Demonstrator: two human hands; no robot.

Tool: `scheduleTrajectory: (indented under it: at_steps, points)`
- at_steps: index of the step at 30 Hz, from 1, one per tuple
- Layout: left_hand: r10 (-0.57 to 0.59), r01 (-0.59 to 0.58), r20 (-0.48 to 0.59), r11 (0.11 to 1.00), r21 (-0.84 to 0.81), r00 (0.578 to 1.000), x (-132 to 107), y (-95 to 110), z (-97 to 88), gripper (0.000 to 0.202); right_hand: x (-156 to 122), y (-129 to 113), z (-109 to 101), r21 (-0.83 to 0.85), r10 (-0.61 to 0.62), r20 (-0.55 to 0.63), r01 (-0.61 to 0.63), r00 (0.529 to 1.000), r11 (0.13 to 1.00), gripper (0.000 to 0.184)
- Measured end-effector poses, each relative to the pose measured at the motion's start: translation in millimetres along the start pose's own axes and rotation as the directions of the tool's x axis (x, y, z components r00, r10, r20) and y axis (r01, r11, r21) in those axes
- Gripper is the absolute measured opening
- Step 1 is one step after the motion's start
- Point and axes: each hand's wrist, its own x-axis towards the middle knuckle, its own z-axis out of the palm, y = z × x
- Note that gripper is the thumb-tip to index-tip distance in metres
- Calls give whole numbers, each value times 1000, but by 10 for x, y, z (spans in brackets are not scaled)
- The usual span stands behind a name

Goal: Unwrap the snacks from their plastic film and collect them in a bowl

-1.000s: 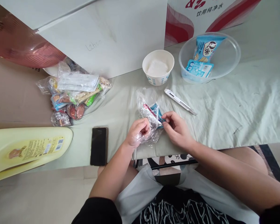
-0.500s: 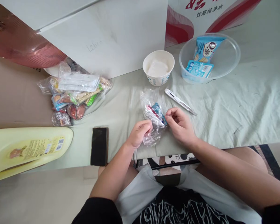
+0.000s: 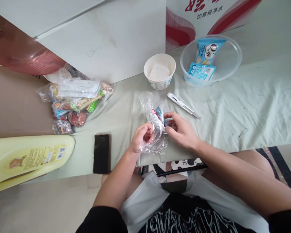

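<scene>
A crinkled clear plastic bag (image 3: 157, 147) lies on the cloth in front of me, with a white-and-red printed packet (image 3: 155, 119) and a blue packet (image 3: 159, 111) in it. My left hand (image 3: 142, 137) is closed on the bag's left side, its fingers curled inward. From the right, my right hand (image 3: 180, 129) has its thumb and fingers around the right edge of the blue packet; its fingertips are partly hidden by the film. Just beyond that hand rests a white utility knife (image 3: 183, 105), its blade end pointing right.
Behind the bag stand a paper bowl (image 3: 159, 84) and a clear plastic tub (image 3: 237, 64) holding blue snack packs (image 3: 205, 71). To the left are a phone (image 3: 102, 153), a pile of bagged snacks (image 3: 77, 118) and a yellow bottle-shaped object (image 3: 63, 139). Boxes (image 3: 106, 42) line the back.
My right hand has moved in over the packets' right edge, its fingers wider apart than before. My left hand has turned slightly, still at the bag. The view has shifted a little.
</scene>
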Motion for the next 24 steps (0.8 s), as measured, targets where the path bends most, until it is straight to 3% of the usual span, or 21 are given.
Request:
scheduleTrajectory:
  at_steps: [3,5,9,13,17,19,23,24]
  points:
    - [-17,17,5,1000,24,1000,-9,-35,-14,48,-29,53,-8,-175,-124,0,123,992,977,54]
    - [-31,31,6,999,39,999,-19,-51,-22,47,-50,90,13,-272,-199,-3,190,980,943,53]
    - [-12,12,-6,994,108,1000,-58,-33,-25,47,-64,155,85,-339,-227,-58,194,972,921,58]
    - [171,-132,-150,962,238,974,-107,2,-7,42,-53,192,135,-334,-286,-146,225,947,915,48]
    - [229,-181,-295,967,180,928,-112,-28,18,41,-56,200,158,-358,-414,-220,322,883,877,40]
    - [270,-241,-367,963,125,890,-98,-44,27,42,-62,203,168,-367,-434,-241,332,868,869,40]
    - [389,-426,-593,901,85,705,-113,-9,57,44,-67,197,187,-346,-380,-234,289,895,893,40]
    - [387,-442,-612,895,67,690,-133,8,71,45,-67,190,191,-333,-360,-227,276,905,902,39]
